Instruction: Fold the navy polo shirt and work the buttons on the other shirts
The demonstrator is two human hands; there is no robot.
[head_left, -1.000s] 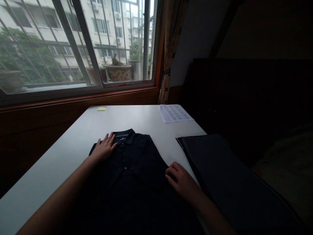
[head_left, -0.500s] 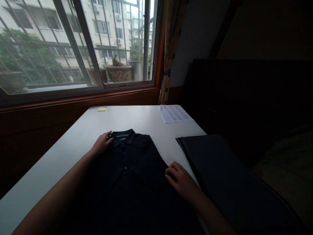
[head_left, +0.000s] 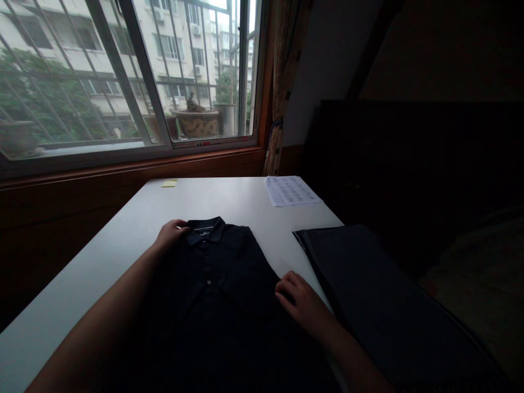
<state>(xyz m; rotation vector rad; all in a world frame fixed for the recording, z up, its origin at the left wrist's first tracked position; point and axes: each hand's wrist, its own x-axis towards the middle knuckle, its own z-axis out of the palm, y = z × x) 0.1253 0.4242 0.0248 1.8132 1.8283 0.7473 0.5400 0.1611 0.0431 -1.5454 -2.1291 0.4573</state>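
Note:
A dark navy button-up shirt (head_left: 229, 273) lies front up, its collar at the far end and pale buttons down the middle. At the shoulder left of the collar, my left hand (head_left: 170, 234) pinches the cloth between thumb and fingers. My right hand (head_left: 303, 303) is at the right edge of the shirt, lower down, its fingers curled and closed on the cloth; the fingertips are partly lost in shadow. The shirt's lower part is too dark to make out well.
The shirt lies on a white table (head_left: 229, 199). Right of it is a folded dark cloth (head_left: 368, 289) reaching over the table's right edge. Printed sheets (head_left: 292, 191) and a yellow sticky note (head_left: 169, 183) lie at the far end, below a barred window (head_left: 192, 71).
My left hand's fingers have closed in on the shirt's shoulder beside the collar. My right hand stays at the shirt's right edge, and the view has shifted very slightly.

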